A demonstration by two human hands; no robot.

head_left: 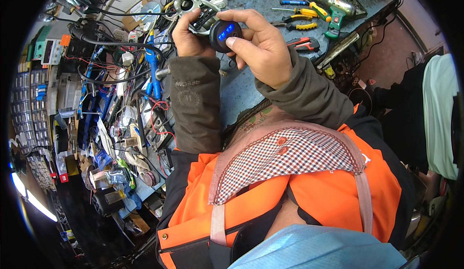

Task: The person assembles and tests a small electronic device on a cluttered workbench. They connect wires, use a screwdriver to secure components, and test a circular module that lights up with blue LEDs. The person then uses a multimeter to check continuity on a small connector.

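Note:
Over the workbench (235, 92) my right hand (266, 46) is closed on a round black module (225, 35) with glowing blue digits. Its thumb presses on the module's face while the index finger curls over the top edge. Close beside it, my left hand (191, 37) grips a pale grey metal housing (187, 3) that has a round opening. The left fingers are mostly hidden behind the housing and module. Whether the module touches the housing or is wired to it, I cannot tell.
Pliers (302, 26), a red and black utility knife (304, 43) and a green-handled tool (335, 21) lie to the right. Cables, a blue clamp-like tool (153, 68) and loose parts crowd the left. Small-drawer cabinets (30, 104) stand at far left.

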